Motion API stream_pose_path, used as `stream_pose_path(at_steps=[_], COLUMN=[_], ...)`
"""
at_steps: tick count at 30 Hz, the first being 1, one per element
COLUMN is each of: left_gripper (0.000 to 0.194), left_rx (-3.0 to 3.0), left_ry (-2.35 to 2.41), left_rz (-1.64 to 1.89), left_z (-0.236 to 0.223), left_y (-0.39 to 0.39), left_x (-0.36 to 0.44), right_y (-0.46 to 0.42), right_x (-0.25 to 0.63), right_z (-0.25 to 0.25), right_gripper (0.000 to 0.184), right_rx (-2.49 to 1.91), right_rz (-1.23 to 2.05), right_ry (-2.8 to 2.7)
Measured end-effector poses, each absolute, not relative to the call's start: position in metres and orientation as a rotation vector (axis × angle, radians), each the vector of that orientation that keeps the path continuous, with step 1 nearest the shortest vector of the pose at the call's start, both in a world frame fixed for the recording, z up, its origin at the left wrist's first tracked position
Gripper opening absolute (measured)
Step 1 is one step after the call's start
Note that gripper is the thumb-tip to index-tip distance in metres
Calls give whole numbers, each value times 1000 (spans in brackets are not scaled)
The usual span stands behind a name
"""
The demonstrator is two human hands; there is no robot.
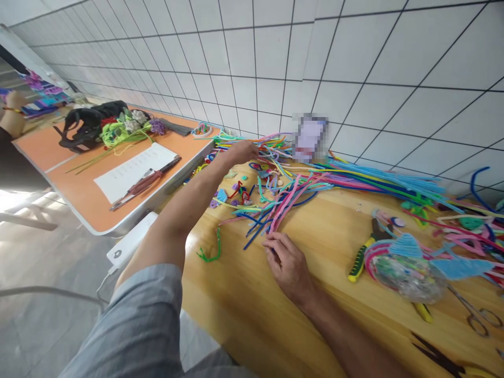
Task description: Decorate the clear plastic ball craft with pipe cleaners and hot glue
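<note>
Near the far edge of the wooden tabletop [236,294], toward its far-left corner, the left hand [246,152] reaches into a loose heap of fuzzy stems [275,142], its fingers bent downward; from here I cannot tell whether they pinch one. The right hand [289,265] rests lower, around the middle of the wood, fingers curled narrow at the near ends of some pink stems [286,205]; whether it grips them or only touches them, I cannot tell. This looks to me like picking through the stems, one hand at the fanned ends while the other searches. The move after that seems to call for closing on a single strand and drawing it out without dragging its neighbours. Just left of the right hand lies a bent green piece [218,247]; toward the right edge sit pliers [358,260], a clear plastic bag [409,275] and scissors [474,317]. An orange tabletop [82,189] adjoins the left edge.
</note>
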State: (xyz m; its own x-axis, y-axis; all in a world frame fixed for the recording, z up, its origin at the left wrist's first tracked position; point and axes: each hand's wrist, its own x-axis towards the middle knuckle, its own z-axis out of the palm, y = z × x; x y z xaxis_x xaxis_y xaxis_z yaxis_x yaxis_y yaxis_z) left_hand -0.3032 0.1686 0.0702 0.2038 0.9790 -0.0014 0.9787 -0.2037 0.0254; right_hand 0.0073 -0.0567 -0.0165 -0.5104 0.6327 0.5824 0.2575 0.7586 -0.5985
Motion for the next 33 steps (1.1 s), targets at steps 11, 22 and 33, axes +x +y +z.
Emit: stream_pose_path(at_steps=[11,22,33], left_gripper=[20,14,42], left_rx=[1694,1567,1355], left_ry=[1586,1261,936], left_rz=[757,945,849], left_z=[133,177,150], left_y=[159,68,-56], left_x=[-330,-257,-163], right_y=[-56,-42,3], right_x=[7,10,24], right_z=[-17,43,124], right_gripper=[20,33,39], right_rx=[-652,-771,-569], right_rz=[584,1359,1492], right_ry=[-2098,-1467,-997])
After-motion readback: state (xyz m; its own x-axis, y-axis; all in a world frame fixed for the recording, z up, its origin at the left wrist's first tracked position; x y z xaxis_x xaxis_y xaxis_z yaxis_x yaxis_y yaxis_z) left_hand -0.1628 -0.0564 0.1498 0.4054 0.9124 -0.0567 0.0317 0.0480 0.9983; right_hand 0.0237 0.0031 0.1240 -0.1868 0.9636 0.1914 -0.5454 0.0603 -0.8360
